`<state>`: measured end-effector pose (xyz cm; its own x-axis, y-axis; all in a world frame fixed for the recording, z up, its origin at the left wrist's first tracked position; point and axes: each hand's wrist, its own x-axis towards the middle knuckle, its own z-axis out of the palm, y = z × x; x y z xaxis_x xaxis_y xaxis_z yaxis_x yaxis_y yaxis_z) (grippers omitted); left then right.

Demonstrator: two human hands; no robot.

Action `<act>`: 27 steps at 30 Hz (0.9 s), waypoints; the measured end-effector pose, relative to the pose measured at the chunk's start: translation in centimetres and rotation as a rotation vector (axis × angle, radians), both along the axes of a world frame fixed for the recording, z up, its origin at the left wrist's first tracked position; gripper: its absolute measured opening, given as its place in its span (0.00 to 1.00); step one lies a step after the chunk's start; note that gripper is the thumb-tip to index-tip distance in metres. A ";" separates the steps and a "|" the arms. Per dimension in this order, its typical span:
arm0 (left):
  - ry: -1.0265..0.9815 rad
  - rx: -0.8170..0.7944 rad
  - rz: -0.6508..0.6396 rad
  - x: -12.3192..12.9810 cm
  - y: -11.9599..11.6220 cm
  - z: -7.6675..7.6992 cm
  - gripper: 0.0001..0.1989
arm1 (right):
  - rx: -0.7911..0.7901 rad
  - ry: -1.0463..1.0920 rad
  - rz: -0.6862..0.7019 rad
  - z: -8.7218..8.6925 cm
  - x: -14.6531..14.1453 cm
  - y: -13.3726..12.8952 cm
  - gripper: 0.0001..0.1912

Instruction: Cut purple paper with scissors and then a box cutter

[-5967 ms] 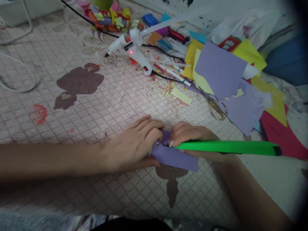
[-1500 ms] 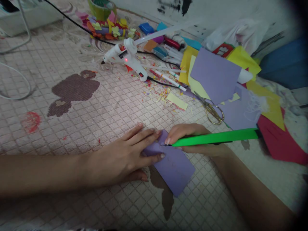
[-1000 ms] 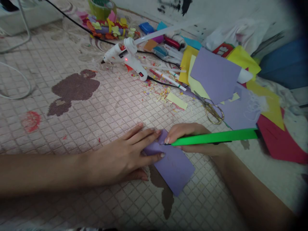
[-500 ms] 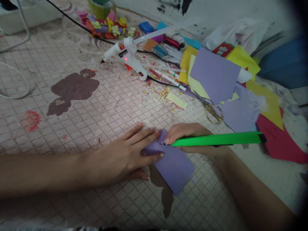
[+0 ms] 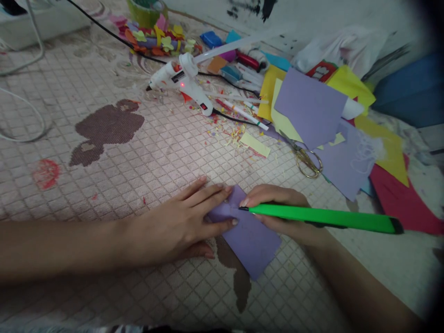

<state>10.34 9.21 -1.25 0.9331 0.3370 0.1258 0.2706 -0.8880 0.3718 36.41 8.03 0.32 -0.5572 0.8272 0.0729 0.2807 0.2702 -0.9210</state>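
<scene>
A small purple piece of paper (image 5: pixel 255 247) lies on the patterned tablecloth, with faint marks on its surface. My left hand (image 5: pixel 189 219) rests flat across its left part, fingers spread, pressing it down. From the right, my right hand (image 5: pixel 280 203) grips a long bright green pen (image 5: pixel 322 216) with a black tip and a black far end. The pen's tip touches or hovers just over the paper, close to my left fingertips; which of the two I cannot tell.
A white glue gun (image 5: pixel 189 83) with its light on lies behind my hands, its black cord trailing. Gold-handled scissors (image 5: pixel 307 162) lie near stacked coloured paper (image 5: pixel 310 106). Paper scraps (image 5: pixel 236 134) are strewn about. Cut paper flowers (image 5: pixel 163 41) sit by a green tape roll (image 5: pixel 147 14).
The pen's far end has swung down toward me and its tip has shifted slightly right. My right hand has turned with it. My left hand and the purple paper stay practically in place.
</scene>
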 end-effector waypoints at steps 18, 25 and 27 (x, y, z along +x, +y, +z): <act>0.002 0.010 0.008 0.0 0.0 -0.1 0.25 | -0.004 0.004 0.032 -0.4 0.2 0.5 0.11; 0.001 0.013 0.011 -0.1 0.0 -0.1 0.24 | 0.008 0.000 0.053 -0.3 0.1 0.5 0.10; 0.001 0.012 0.011 -0.1 0.0 -0.1 0.24 | 0.025 0.003 0.062 -0.2 0.0 0.5 0.10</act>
